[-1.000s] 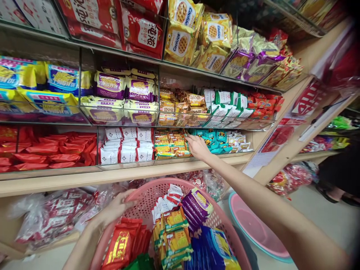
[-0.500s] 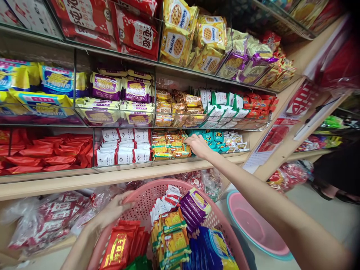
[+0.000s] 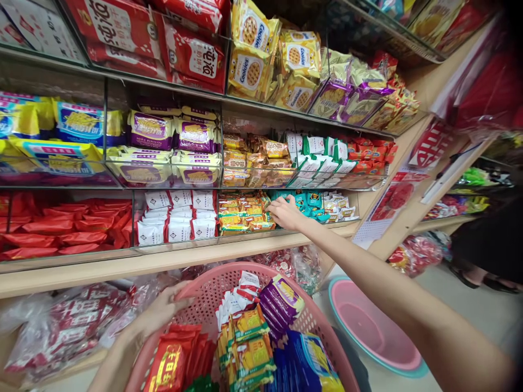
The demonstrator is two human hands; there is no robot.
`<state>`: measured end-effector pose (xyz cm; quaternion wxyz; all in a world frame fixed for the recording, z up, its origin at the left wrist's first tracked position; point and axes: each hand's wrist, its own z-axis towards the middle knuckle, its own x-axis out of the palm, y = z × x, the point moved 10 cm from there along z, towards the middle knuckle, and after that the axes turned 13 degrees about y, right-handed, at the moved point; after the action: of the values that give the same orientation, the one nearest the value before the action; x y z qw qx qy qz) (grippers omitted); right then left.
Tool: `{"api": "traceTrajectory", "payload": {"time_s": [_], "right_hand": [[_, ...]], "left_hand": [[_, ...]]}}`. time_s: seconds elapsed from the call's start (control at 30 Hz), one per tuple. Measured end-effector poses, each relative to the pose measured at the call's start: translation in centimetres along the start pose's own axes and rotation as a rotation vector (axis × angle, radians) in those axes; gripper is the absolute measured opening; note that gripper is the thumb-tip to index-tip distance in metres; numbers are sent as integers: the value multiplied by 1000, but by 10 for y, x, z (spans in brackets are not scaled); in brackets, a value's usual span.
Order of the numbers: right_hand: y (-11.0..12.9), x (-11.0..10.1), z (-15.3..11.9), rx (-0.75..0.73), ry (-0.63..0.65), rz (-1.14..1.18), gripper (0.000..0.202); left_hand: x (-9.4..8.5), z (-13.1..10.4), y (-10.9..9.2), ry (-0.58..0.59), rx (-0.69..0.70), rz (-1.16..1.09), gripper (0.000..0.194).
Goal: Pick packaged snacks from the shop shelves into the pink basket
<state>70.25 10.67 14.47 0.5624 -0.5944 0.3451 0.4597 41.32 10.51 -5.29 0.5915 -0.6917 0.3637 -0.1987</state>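
Note:
My left hand [image 3: 165, 307] grips the left rim of a pink plastic basket [image 3: 212, 276], its fingers reaching over the edge. Inside the basket are red packets [image 3: 174, 356], orange-and-green packets [image 3: 253, 351], white packets [image 3: 239, 299], purple soda biscuit packs [image 3: 281, 299] and blue-and-yellow packs [image 3: 306, 362]. My right hand [image 3: 286, 212] reaches into the lowest shelf row. Its fingers are bent downward and slightly apart, between orange-yellow packets [image 3: 245, 209] and teal packets [image 3: 308, 202]. I see nothing held in them; the fingertips are partly hidden.
Glass-fronted shelves hold yellow cookie packs [image 3: 253, 54], white-and-green packets [image 3: 314, 163] and white packets with red ends [image 3: 180, 212]. A pink-and-teal basin [image 3: 376, 326] stands on the floor at right. Bagged goods [image 3: 77, 321] lie below the shelf. A person's dark clothing [image 3: 486, 245] shows far right.
The view has shifted slightly. My right hand stays at the edge of the teal packets, its fingers a little more spread. My left hand remains on the basket rim.

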Motion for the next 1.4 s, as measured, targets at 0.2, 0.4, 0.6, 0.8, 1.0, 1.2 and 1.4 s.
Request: {"api": "traceTrajectory", "payload": {"time_s": [0.2, 0.4, 0.6, 0.8, 1.0, 1.2, 1.4], "right_hand": [[-7, 7, 2, -5, 68, 74, 20], [-9, 13, -1, -13, 107, 77, 19], [-5, 8, 6, 6, 130, 43, 18], [-6, 11, 7, -32, 178, 76, 20], [-6, 2, 3, -24, 133, 33, 21], [7, -2, 6, -49, 119, 7, 24], [-7, 4, 3, 8, 131, 53, 21]], "left_hand": [[-1, -2, 0, -15, -20, 35, 60], [0, -1, 2, 6, -10, 27, 61], [1, -1, 0, -6, -36, 11, 60], [-2, -4, 1, -5, -48, 79, 59], [-3, -3, 4, -13, -58, 72, 62], [2, -3, -4, 7, -45, 72, 56], [-2, -4, -2, -27, -66, 80, 53]]}}
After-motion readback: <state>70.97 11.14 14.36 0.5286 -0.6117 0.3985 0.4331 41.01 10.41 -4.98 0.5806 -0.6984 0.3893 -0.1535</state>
